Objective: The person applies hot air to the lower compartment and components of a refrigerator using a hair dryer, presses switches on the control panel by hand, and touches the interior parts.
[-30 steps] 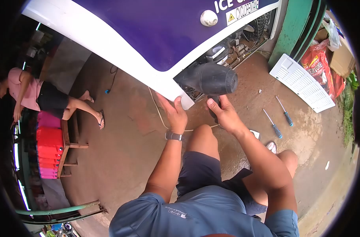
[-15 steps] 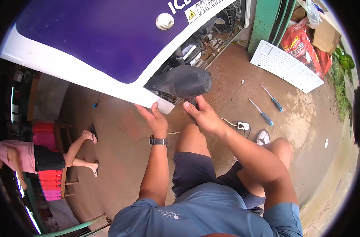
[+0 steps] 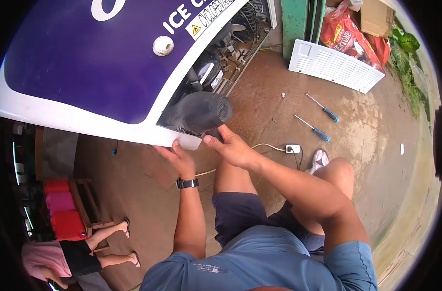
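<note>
A black blower (image 3: 199, 112), like a hair dryer, is gripped by its handle in my right hand (image 3: 233, 148). Its nozzle points into the open lower compartment of a purple and white freezer (image 3: 99, 63). Inside that compartment show a black compressor (image 3: 209, 70), pipes and wiring. My left hand (image 3: 180, 161), with a watch on the wrist, rests against the white bottom corner of the freezer, thumb raised and fingers partly hidden beneath the edge.
Two screwdrivers (image 3: 322, 135) (image 3: 331, 114) lie on the wet floor. A white vented panel (image 3: 335, 65) leans by a red bag (image 3: 349, 36). A power socket (image 3: 293, 149) with cords sits near my foot. At lower left, a person (image 3: 61, 257) is beside a bench with red cushions (image 3: 68, 224).
The view has shifted, so the freezer shows lower and further left. The blower stays at the compartment opening, and my left hand stays at the corner. The other person appears lower in view.
</note>
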A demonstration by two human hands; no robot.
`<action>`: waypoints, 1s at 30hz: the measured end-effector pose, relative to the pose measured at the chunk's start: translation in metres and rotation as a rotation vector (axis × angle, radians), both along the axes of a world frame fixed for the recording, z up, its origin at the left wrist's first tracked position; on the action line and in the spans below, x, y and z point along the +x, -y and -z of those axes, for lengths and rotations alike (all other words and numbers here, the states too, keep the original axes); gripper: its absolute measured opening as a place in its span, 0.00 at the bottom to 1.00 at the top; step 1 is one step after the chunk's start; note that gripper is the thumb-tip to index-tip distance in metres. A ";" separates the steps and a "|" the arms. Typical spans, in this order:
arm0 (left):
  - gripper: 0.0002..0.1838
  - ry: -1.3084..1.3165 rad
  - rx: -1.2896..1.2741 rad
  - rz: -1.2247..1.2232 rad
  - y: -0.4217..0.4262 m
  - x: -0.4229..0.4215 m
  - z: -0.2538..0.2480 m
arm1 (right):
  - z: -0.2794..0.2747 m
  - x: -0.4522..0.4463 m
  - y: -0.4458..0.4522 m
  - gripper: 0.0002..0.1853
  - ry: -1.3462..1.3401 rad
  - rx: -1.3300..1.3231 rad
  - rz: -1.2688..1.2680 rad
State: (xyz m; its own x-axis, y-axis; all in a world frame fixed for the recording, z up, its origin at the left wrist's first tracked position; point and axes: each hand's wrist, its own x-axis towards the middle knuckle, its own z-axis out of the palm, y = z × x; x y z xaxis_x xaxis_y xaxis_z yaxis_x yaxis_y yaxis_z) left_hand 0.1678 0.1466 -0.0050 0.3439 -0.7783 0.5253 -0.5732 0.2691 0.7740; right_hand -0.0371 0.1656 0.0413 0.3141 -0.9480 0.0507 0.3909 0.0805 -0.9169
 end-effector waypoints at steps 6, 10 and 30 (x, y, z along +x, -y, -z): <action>0.45 -0.050 -0.011 0.051 0.000 -0.002 -0.005 | -0.006 -0.002 -0.004 0.32 -0.061 0.000 0.009; 0.43 -0.043 0.022 0.020 -0.001 -0.001 -0.004 | 0.005 0.005 -0.003 0.32 -0.060 -0.062 0.059; 0.42 0.202 -0.064 -0.084 0.007 0.009 0.015 | 0.002 -0.002 -0.009 0.32 -0.014 0.038 0.057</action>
